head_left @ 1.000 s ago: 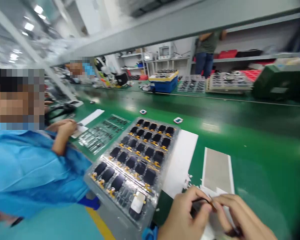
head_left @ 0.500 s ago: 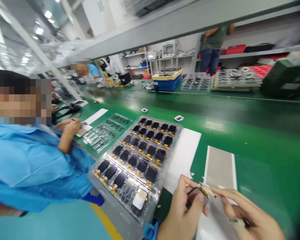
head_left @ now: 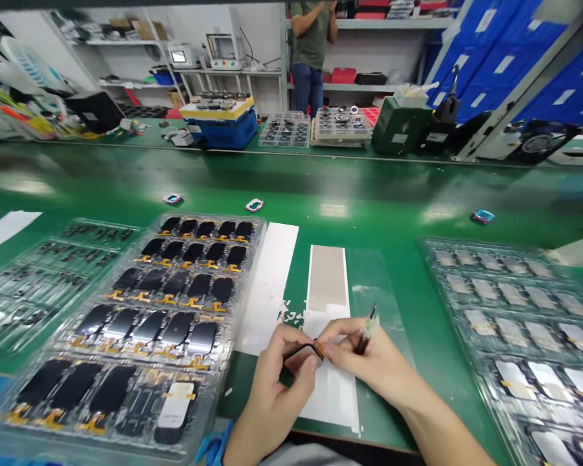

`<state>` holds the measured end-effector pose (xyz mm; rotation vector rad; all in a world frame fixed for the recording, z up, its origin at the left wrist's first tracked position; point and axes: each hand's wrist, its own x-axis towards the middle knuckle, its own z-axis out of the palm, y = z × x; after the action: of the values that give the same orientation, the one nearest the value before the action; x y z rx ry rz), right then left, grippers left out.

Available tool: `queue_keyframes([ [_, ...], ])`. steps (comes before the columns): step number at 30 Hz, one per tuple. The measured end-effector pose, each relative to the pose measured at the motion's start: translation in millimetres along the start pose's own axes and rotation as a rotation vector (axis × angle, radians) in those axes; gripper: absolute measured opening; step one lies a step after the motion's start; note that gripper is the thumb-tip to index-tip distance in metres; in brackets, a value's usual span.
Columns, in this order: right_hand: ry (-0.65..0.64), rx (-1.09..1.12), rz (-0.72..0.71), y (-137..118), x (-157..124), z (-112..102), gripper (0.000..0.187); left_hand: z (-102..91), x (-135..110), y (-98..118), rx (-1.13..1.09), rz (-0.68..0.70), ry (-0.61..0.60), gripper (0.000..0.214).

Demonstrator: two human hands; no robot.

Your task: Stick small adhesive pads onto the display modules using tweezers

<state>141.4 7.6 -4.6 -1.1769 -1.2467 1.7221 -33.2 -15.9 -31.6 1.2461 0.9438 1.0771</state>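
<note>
My left hand (head_left: pixel 276 382) is closed around the edges of a small display screen (head_left: pixel 301 360) with a dark rim. Its orange flex cable (head_left: pixel 319 349) sticks out toward my right hand (head_left: pixel 364 356), whose thumb and index finger pinch it. Tucked in the same right hand is a thin dark-tipped tool (head_left: pixel 368 327) with a pale wrapped grip; its kind I cannot make out. Beneath both hands lies a white backing sheet (head_left: pixel 333 395) with a beige adhesive strip (head_left: pixel 327 278) at its far end.
On the left is a clear tray (head_left: pixel 223 382) of black screens, with a second clear tray (head_left: pixel 53 259) beyond it. Another tray (head_left: pixel 471 362) holds pale-faced screens at right. White scraps (head_left: pixel 291 315) lie near the sheet. A person (head_left: pixel 311 58) stands behind the bench.
My view has swung right, bringing the right-hand tray into sight and the co-worker in blue mostly out of it. My hands have come closer together at the screen's cable.
</note>
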Motion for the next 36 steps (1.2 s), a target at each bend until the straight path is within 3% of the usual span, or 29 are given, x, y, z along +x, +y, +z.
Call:
queue_keyframes([
  [7, 0.059, -0.058, -0.072, -3.7, 0.7, 5.2, 0.022, -2.2, -3.1, -0.3, 0.073, -0.089, -0.051, 0.019],
  [11, 0.048, -0.029, -0.069, -2.3, 1.2, 6.8, 0.023, -4.3, -5.5, -1.1, 0.024, -0.155, -0.074, 0.023],
  [27, 0.083, -0.055, -0.026, -2.2, 0.6, 11.3, 0.027, -3.1, -4.5, 1.0, 0.002, -0.178, -0.045, 0.027],
  [36, 0.205, -0.205, -0.240, -1.9, -0.8, 17.7, 0.018, -2.1, -1.1, 7.6, -0.070, -0.212, -0.078, 0.026],
])
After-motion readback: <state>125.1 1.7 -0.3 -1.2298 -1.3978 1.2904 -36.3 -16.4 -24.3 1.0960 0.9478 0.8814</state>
